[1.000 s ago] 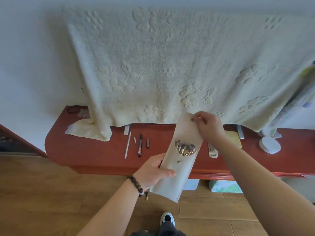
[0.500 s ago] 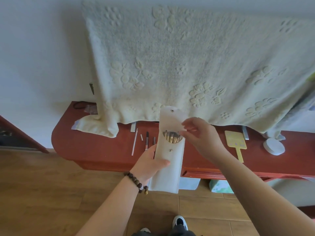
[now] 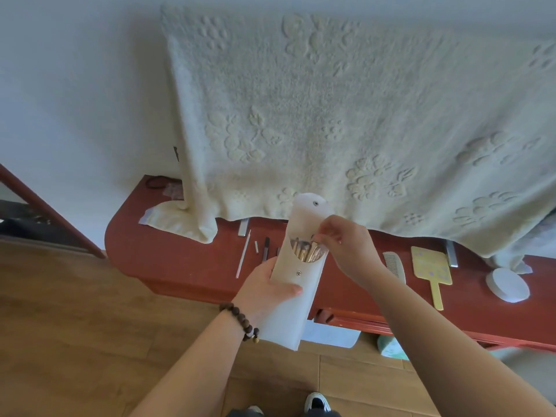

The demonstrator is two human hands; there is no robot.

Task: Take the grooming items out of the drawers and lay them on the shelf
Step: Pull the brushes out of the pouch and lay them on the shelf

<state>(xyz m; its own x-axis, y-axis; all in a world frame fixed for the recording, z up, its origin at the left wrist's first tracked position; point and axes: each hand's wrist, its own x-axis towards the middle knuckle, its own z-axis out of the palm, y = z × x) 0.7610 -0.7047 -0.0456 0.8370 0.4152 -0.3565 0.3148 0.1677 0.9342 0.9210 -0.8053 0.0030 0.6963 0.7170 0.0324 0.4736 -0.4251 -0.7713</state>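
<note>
Now lower, the right hand (image 3: 346, 248) pinches brush handles (image 3: 307, 251) inside the white pouch (image 3: 296, 299), their bristles hidden; left hand (image 3: 264, 288) fingers grip the pouch above the shelf (image 3: 180, 260).

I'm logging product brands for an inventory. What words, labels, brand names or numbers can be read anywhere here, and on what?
None can be read.
Yellow hand mirror: faint pale marks on its face, too blurred to read.
White pouch of brushes, held by the left hand: only plain snap studs, no print.
White comb and white round case: no visible text.
</note>
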